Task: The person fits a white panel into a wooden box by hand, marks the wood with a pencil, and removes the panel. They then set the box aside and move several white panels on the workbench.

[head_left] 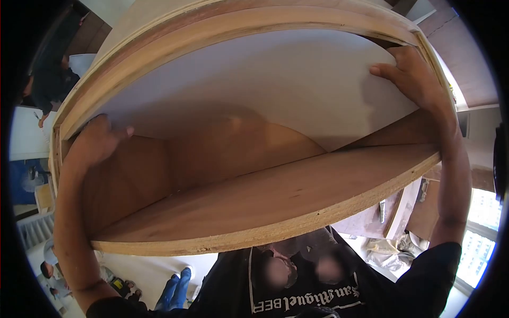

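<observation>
A white panel (238,79) sits tilted inside an open wooden cabinet box (297,185). My left hand (98,140) reaches into the box at the left and grips the panel's left edge, thumb toward its face; that hand is slightly blurred. At the upper right my right hand (416,79) holds the opposite edge, with the thumb lying on the white face and the other fingers hidden behind it. The panel's lower corner is close to the bottom board, and brown plywood shows behind and below it.
A light wood frame (212,33) borders the opening above. Other people work nearby, one in dark clothes (50,79) at the left. Blue trousers (174,289) show below the box. Crumpled plastic sheeting (395,252) lies at the lower right near a window (480,233).
</observation>
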Action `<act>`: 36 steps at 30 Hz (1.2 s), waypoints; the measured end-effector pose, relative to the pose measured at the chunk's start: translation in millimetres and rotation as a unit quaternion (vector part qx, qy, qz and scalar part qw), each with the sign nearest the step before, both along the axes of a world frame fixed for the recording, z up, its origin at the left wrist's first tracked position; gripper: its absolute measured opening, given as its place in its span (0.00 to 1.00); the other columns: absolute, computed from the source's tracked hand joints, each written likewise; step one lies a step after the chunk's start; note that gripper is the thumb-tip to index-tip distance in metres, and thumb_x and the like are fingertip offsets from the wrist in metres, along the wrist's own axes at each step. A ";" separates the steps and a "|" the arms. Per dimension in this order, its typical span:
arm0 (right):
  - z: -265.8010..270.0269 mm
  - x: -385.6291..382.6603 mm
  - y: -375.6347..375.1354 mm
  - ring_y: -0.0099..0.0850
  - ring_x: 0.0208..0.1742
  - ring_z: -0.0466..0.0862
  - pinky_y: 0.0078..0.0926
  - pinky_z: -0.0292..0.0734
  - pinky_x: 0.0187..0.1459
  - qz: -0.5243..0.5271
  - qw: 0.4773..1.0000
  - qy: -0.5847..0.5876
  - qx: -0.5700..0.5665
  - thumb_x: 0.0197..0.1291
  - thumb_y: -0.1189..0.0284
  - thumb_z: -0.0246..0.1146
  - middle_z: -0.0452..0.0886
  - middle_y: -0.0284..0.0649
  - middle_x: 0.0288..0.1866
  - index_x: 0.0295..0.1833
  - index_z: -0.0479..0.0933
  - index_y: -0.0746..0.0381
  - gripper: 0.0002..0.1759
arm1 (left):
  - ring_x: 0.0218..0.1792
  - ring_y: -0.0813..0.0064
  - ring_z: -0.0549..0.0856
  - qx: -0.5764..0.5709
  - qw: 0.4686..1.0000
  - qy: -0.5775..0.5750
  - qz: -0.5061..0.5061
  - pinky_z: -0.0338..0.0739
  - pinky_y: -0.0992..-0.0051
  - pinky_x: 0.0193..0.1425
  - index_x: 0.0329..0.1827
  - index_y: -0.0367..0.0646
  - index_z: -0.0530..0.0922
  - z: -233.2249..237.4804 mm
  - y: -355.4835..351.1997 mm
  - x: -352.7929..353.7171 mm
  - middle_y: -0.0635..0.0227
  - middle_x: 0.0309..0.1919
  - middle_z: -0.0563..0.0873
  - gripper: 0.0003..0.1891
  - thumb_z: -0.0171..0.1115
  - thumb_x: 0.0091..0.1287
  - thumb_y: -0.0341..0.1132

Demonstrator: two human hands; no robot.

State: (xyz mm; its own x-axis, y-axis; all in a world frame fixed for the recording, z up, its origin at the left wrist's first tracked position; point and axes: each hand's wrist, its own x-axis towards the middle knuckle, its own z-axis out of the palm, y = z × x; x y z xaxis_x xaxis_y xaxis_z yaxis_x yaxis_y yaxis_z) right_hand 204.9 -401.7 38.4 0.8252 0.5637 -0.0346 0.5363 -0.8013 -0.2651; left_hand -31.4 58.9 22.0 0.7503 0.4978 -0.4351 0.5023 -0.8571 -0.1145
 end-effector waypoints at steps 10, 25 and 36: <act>-14.6 6.6 -3.5 0.51 0.39 0.84 0.44 0.76 0.44 0.063 0.989 -0.137 0.016 0.62 0.59 0.65 0.84 0.55 0.35 0.45 0.83 0.67 0.20 | 0.51 0.42 0.81 0.021 0.998 -0.041 -0.040 0.73 0.58 0.58 0.44 0.23 0.79 -9.8 8.4 -4.0 0.35 0.45 0.82 0.33 0.64 0.65 0.56; -33.0 16.2 1.7 0.50 0.41 0.85 0.46 0.77 0.45 -0.003 0.976 -0.216 0.027 0.62 0.50 0.64 0.85 0.52 0.36 0.49 0.82 0.62 0.25 | 0.59 0.44 0.80 0.036 0.998 -0.038 -0.019 0.71 0.60 0.64 0.54 0.22 0.76 -3.9 -1.1 -1.2 0.33 0.53 0.81 0.36 0.65 0.63 0.56; -29.7 18.8 0.9 0.48 0.45 0.85 0.40 0.76 0.49 0.020 0.986 -0.161 0.037 0.63 0.54 0.64 0.86 0.51 0.43 0.59 0.79 0.61 0.26 | 0.55 0.46 0.81 0.025 0.997 -0.061 -0.028 0.71 0.59 0.62 0.50 0.25 0.79 -2.1 1.2 -5.3 0.36 0.49 0.82 0.36 0.63 0.63 0.59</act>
State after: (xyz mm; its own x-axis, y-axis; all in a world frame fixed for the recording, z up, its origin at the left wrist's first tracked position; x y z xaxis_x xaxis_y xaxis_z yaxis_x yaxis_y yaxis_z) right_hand 223.7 -400.8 8.7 0.7642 0.5866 0.2681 0.6324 -0.7631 -0.1331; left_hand -36.7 60.1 20.0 0.8232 0.4722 -0.3153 0.4665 -0.8790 -0.0984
